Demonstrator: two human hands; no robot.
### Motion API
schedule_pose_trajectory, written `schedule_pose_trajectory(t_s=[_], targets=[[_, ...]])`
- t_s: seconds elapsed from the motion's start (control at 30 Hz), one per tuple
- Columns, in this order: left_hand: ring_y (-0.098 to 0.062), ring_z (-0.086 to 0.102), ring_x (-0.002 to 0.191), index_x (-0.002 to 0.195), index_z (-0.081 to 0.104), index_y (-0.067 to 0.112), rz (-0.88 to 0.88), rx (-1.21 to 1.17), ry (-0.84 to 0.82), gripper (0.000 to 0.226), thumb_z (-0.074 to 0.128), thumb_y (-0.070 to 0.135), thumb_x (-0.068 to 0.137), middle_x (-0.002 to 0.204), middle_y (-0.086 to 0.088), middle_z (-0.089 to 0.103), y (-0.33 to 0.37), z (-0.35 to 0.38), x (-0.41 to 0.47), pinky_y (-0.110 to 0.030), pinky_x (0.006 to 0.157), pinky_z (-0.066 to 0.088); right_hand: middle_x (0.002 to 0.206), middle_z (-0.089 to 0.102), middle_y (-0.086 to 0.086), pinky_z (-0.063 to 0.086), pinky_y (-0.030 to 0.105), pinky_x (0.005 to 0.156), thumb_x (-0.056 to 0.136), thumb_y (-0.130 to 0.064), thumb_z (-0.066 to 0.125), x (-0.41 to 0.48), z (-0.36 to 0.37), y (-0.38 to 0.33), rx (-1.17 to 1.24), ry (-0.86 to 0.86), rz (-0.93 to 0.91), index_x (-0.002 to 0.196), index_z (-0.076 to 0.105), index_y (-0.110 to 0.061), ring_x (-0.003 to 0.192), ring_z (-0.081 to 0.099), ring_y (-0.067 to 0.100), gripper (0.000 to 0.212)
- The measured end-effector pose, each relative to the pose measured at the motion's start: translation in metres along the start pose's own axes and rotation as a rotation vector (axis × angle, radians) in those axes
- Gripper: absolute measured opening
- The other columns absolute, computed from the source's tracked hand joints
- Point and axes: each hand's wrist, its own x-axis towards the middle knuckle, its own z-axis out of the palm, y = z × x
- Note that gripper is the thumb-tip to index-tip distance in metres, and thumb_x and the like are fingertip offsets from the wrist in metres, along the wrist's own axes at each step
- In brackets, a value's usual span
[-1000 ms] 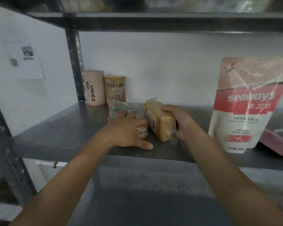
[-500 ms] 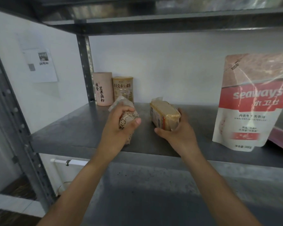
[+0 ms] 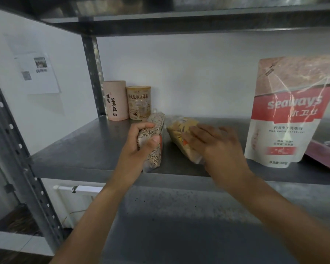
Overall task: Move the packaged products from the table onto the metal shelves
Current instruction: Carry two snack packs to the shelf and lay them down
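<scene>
metal shelf (image 3: 84, 149), left of the seaways pouch (image 3: 291, 111): your left hand (image 3: 139, 147) grips the grain pack (image 3: 152, 149) upright, likely to stand it, while your right hand (image 3: 215, 145) lies flat, steadying the yellow pack (image 3: 179, 130).

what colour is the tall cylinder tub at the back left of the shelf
Pale pink with black vertical Chinese lettering; the cylinder tub shows best in the head view, beside the tan can.

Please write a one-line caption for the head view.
Left hand grips a mixed-grain pack on the metal shelf; right hand rests on a yellow pack.
</scene>
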Motion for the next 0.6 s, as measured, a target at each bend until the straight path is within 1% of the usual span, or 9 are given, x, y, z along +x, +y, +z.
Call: schedule_pose_trajectory(t_s=[0.07, 0.13, 0.17, 0.23, 0.27, 0.37, 0.47, 0.53, 0.6], targets=[[0.012, 0.050, 0.111, 0.116, 0.053, 0.031, -0.023, -0.033, -0.010, 0.034, 0.064, 0.043, 0.086, 0.109, 0.038, 0.055, -0.001, 0.001, 0.000, -0.032, 0.098, 0.045, 0.113, 0.068, 0.011, 0.048, 0.059, 0.081, 0.029, -0.006, 0.090, -0.001, -0.011, 0.006, -0.114, -0.035, -0.169, 0.106, 0.073, -0.013, 0.115, 0.052, 0.031, 0.080], [0.003, 0.049, 0.119, 0.115, 0.052, 0.037, -0.045, -0.043, -0.042, 0.033, 0.062, 0.048, 0.085, 0.116, 0.032, 0.054, -0.002, 0.002, 0.001, -0.039, 0.101, 0.046, 0.118, 0.065, 0.008, 0.040, 0.065, 0.093, 0.056, -0.007, 0.080, -0.002, -0.019, 0.006, -0.290, -0.019, -0.345, 0.107, 0.073, -0.017, 0.121, 0.040, 0.029, 0.052], [0.000, 0.047, 0.122, 0.114, 0.052, 0.038, -0.052, -0.047, -0.063, 0.032, 0.061, 0.050, 0.085, 0.119, 0.029, 0.053, -0.001, 0.003, 0.002, -0.041, 0.102, 0.046, 0.124, 0.060, 0.007, 0.034, 0.068, 0.098, 0.074, -0.003, 0.063, -0.002, -0.017, 0.006, -0.345, 0.028, -0.423, 0.108, 0.071, -0.018, 0.122, 0.037, 0.029, 0.038], [-0.003, 0.045, 0.125, 0.115, 0.052, 0.036, -0.047, -0.062, -0.121, 0.034, 0.060, 0.050, 0.085, 0.125, 0.020, 0.052, 0.002, 0.006, 0.002, -0.037, 0.102, 0.046, 0.136, 0.043, 0.007, 0.026, 0.070, 0.103, 0.093, 0.003, 0.021, -0.007, -0.010, 0.000, -0.349, 0.137, -0.426, 0.119, 0.062, -0.020, 0.124, 0.036, 0.029, 0.054], [0.000, 0.046, 0.124, 0.117, 0.051, 0.034, -0.043, -0.066, -0.153, 0.035, 0.060, 0.048, 0.087, 0.126, 0.018, 0.052, 0.004, 0.007, 0.002, -0.032, 0.100, 0.046, 0.140, 0.034, 0.008, 0.028, 0.068, 0.104, 0.092, 0.005, 0.013, -0.013, -0.008, -0.007, -0.272, 0.178, -0.341, 0.127, 0.053, -0.023, 0.126, 0.036, 0.030, 0.060], [0.019, 0.051, 0.103, 0.124, 0.047, 0.028, -0.047, -0.082, -0.255, 0.038, 0.061, 0.026, 0.089, 0.112, 0.029, 0.055, 0.010, 0.009, 0.000, -0.012, 0.083, 0.046, 0.148, 0.021, 0.001, 0.048, 0.046, 0.098, 0.077, 0.017, 0.041, -0.029, 0.006, -0.023, 0.388, 0.194, 0.094, 0.141, 0.029, -0.035, 0.135, 0.030, 0.021, 0.084], [0.017, 0.054, 0.098, 0.126, 0.045, 0.027, -0.053, -0.085, -0.341, 0.049, 0.066, 0.013, 0.084, 0.102, 0.037, 0.057, 0.011, 0.007, 0.001, -0.006, 0.078, 0.044, 0.138, 0.038, -0.032, 0.046, 0.034, 0.103, 0.093, 0.005, 0.046, -0.043, 0.002, -0.032, 1.191, 0.210, 0.460, 0.141, 0.026, -0.040, 0.128, 0.042, -0.005, 0.069], [0.016, 0.055, 0.100, 0.128, 0.045, 0.025, -0.067, -0.105, -0.367, 0.052, 0.067, 0.011, 0.083, 0.105, 0.032, 0.058, 0.012, 0.009, 0.003, -0.006, 0.078, 0.044, 0.134, 0.049, -0.030, 0.043, 0.030, 0.105, 0.094, -0.025, 0.051, -0.047, -0.005, -0.029, 1.297, 0.164, 0.508, 0.145, 0.033, -0.035, 0.126, 0.046, -0.006, 0.054], [0.011, 0.057, 0.102, 0.128, 0.044, 0.025, -0.075, -0.112, -0.385, 0.053, 0.068, 0.010, 0.083, 0.108, 0.026, 0.060, 0.012, 0.015, 0.006, -0.011, 0.081, 0.047, 0.136, 0.050, -0.023, 0.042, 0.029, 0.104, 0.085, -0.048, 0.060, -0.047, -0.010, -0.026, 1.223, 0.076, 0.506, 0.145, 0.034, -0.036, 0.126, 0.045, -0.005, 0.067]])
